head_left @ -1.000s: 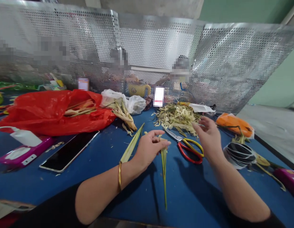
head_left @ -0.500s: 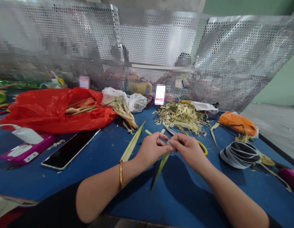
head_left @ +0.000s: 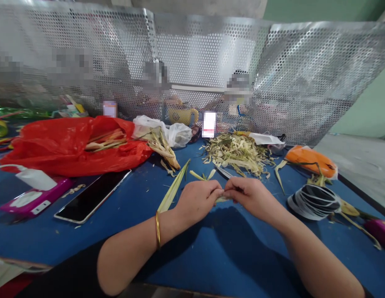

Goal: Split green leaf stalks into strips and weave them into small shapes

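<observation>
My left hand (head_left: 198,199) and my right hand (head_left: 253,198) meet over the middle of the blue table, fingertips pinched close together. Between them is a pale green corn husk strip (head_left: 221,199), mostly covered by the fingers. Under my left wrist, which wears a gold bangle (head_left: 158,229), a longer corn husk (head_left: 173,192) lies on the table. Just beyond the hands rest small husk pieces (head_left: 202,175) and a pair of scissors, its blades (head_left: 223,171) showing and its handles hidden behind my right hand.
A heap of shredded husk (head_left: 240,153) lies beyond my hands. Leftward are a red plastic bag (head_left: 64,145) with husks, a phone (head_left: 94,196) and a purple power strip (head_left: 39,198). A wire spool (head_left: 314,202) and orange packet (head_left: 313,161) sit right. A perforated metal screen (head_left: 207,54) stands behind.
The husk strip's long end, which hung toward me below the fingers, no longer shows. Both hands have turned with knuckles more upward, and the yellow scissors handle is now covered.
</observation>
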`<move>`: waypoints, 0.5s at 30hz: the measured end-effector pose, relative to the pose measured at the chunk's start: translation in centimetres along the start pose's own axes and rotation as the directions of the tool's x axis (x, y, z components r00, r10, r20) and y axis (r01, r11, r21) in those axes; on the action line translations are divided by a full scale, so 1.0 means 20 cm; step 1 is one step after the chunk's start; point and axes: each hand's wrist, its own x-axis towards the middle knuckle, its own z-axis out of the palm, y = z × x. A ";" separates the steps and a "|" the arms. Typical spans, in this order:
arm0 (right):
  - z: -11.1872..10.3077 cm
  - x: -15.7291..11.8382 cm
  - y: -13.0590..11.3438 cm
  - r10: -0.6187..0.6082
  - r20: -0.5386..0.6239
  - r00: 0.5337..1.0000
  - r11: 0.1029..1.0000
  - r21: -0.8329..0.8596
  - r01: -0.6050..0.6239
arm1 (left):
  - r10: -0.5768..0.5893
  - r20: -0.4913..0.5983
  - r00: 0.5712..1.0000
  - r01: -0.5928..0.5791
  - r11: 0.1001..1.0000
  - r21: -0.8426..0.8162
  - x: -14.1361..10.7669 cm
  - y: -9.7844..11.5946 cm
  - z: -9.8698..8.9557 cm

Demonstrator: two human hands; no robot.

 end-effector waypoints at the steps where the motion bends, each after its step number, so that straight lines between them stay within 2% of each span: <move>1: -0.01 0.00 0.00 0.007 0.043 0.999 1.000 0.016 -0.008 | 0.023 0.007 1.000 -0.023 0.999 0.046 0.00 0.00 0.00; 4: -0.01 0.00 0.00 0.005 0.094 0.996 0.995 0.102 -0.015 | 0.069 0.026 0.997 -0.071 0.990 0.121 0.00 0.01 0.00; 6: -0.02 0.00 -0.01 0.057 0.082 0.995 0.975 0.211 -0.073 | 0.084 -0.021 0.996 -0.082 0.993 0.089 0.00 0.02 -0.01; 10: -0.02 0.01 -0.04 0.220 0.101 0.970 0.839 0.488 -0.241 | 0.197 -0.212 0.957 -0.199 0.980 0.011 -0.01 0.04 -0.02; 12: -0.02 0.01 -0.04 0.255 0.128 0.959 0.766 0.578 -0.281 | 0.278 -0.223 0.934 -0.282 0.959 0.015 -0.02 0.05 -0.02; 15: -0.01 0.00 -0.05 0.268 0.172 0.948 0.678 0.665 -0.313 | 0.345 -0.213 0.914 -0.346 0.938 0.036 -0.03 0.05 -0.02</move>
